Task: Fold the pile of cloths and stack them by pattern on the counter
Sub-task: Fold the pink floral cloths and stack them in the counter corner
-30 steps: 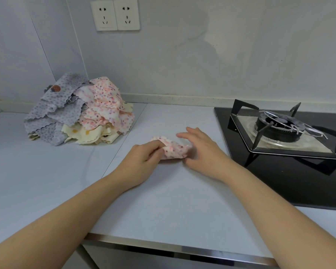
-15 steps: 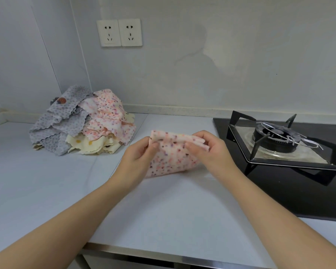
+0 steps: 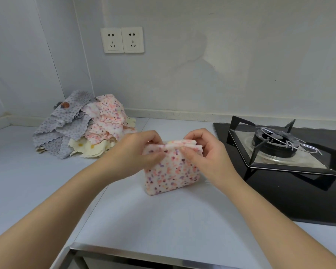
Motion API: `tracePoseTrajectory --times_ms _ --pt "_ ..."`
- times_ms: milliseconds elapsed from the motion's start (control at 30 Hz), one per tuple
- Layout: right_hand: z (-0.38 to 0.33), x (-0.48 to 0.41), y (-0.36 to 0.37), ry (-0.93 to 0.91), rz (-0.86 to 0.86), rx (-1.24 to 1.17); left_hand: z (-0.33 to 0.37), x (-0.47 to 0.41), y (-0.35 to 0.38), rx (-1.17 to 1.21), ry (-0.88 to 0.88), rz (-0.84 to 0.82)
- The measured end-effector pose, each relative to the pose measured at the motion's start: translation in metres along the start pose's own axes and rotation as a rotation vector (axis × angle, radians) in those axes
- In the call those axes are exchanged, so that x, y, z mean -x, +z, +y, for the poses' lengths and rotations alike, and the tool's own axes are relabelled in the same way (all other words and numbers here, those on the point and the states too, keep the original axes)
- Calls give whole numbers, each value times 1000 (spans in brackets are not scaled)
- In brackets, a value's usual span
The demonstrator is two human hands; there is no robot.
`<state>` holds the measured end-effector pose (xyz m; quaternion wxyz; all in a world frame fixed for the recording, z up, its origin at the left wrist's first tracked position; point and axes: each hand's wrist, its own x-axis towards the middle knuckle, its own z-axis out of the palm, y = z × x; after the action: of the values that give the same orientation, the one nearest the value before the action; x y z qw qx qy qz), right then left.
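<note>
The left hand [image 3: 142, 150] and right hand [image 3: 206, 152] pinch the top edge of the folded pink speckled cloth [image 3: 171, 171], which hangs between them above the pale bench [image 3: 163, 220].

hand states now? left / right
Left hand: closed, pinching the top edge of the folded pink spotted cloth.
Right hand: closed, pinching the same edge.

No legible text, label, brand, number or sign recorded: none on the 2 wall sockets [image 3: 122, 40], the pile of cloths [image 3: 80, 129], the folded cloth [image 3: 171, 171], the counter [image 3: 163, 220] or the gas burner [image 3: 275, 141].
</note>
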<state>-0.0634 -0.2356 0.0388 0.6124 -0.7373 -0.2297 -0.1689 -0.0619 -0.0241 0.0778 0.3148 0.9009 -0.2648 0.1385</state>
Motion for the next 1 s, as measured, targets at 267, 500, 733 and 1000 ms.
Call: tracePoseTrajectory --times_ms 267,500,733,1000 --pt "-11 -1 -6 -205 -220 325 1 -1 -14 -45 125 -7" --pt "-11 0 -8 -143 -252 311 3 1 -19 -58 212 -62" --pt "-10 1 -10 -6 -87 137 -5 0 -28 -42 96 -47" --pt "-12 -1 -7 37 17 -60 -4 1 -30 29 70 25"
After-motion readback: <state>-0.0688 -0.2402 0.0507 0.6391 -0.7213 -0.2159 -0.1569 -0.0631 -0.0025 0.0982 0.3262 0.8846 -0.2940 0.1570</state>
